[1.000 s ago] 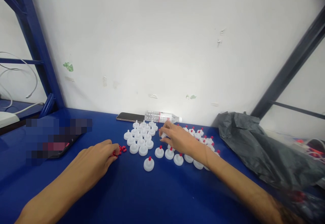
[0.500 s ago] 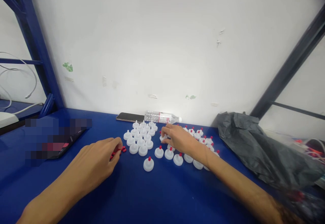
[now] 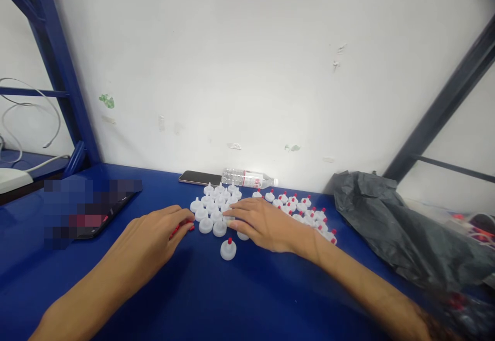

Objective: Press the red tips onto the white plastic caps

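My left hand (image 3: 158, 230) is bent over a small heap of red caps (image 3: 187, 217), thumb and fingertips drawn together among them; which cap lies in the pinch is partly hidden. My right hand (image 3: 266, 225) has its fingers stretched out and thumb apart, reaching over the right side of a cluster of white nozzle lids (image 3: 205, 225). One lid shows between thumb and fingers. Beyond the right hand stand several white lids with red tips (image 3: 306, 201). A single red-tipped lid (image 3: 228, 250) stands nearer, between both hands.
A phone (image 3: 200, 177) and a clear plastic bottle (image 3: 252, 179) lie along the wall. A dark device (image 3: 112, 213), partly blurred out, is at left. At right, a grey plastic bag (image 3: 382, 227) spreads over the blue table (image 3: 240, 300).
My right hand has let go of a red-tipped lid at the back and moved left and nearer to the plain lids, its fingers extending. My left hand has shifted slightly right over the red caps.
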The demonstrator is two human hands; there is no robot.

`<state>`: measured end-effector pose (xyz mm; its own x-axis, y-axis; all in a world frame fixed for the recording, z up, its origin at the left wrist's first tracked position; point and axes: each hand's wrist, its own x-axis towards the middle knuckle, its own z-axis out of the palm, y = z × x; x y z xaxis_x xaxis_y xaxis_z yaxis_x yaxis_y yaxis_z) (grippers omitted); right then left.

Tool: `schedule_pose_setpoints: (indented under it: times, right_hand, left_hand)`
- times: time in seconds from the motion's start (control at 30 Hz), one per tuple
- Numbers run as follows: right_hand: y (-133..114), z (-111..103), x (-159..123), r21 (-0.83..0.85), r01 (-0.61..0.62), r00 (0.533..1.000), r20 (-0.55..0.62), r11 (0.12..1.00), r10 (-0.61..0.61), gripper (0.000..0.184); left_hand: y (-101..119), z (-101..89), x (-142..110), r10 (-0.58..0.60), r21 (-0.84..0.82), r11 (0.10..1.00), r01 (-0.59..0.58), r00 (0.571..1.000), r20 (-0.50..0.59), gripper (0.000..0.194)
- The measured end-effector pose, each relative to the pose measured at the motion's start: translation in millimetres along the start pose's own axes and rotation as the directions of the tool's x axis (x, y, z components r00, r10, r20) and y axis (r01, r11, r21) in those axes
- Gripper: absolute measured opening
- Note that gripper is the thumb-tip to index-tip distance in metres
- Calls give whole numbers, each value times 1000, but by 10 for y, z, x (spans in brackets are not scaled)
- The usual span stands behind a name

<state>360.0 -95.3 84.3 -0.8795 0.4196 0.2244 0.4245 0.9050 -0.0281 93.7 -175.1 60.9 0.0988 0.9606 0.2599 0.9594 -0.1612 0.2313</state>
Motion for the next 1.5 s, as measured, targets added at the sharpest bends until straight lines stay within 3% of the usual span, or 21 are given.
schedule_pose_setpoints:
  times: [0.13, 0.33, 0.57, 0.8, 1.07, 1.23, 1.37, 1.5]
  right_hand:
    - [4, 72, -22, 9, 13, 1000, 4, 1000, -13, 39]
    - [-31, -68, 0, -4, -33, 995, -92, 999, 33, 29]
    - [-312, -110, -13, 1, 110, 987, -115, 994, -109, 16]
    - [-387, -77, -24, -18, 137, 979, -153, 990, -138, 15]
    - [-372, -75, -43, 112, 184, 904, -410, 977, -123, 22]
    - [-382, -77, -38, -5, 222, 883, -423, 975, -203, 14]
    - [-373, -67, -60, -152, 268, 867, -392, 951, -307, 23]
    - [-422, -101, -67, -326, 218, 857, -388, 920, -340, 30]
  left_hand:
    - [8, -7, -22, 45, -36, 998, -46, 998, -49, 31]
    - [80, -15, -23, 75, -115, 989, -94, 985, -158, 34]
    - [180, -18, -67, 130, -295, 933, -206, 958, -257, 28]
    - [341, -22, -98, 234, -352, 873, -337, 923, -305, 21]
    - [308, -36, -87, 204, -305, 904, -299, 930, -306, 27]
    - [320, 20, -119, 275, -193, 921, -337, 917, -290, 33]
    - [405, 28, -155, 256, -269, 907, -324, 931, -259, 34]
    - [436, 2, -159, 236, -371, 879, -299, 949, -208, 36]
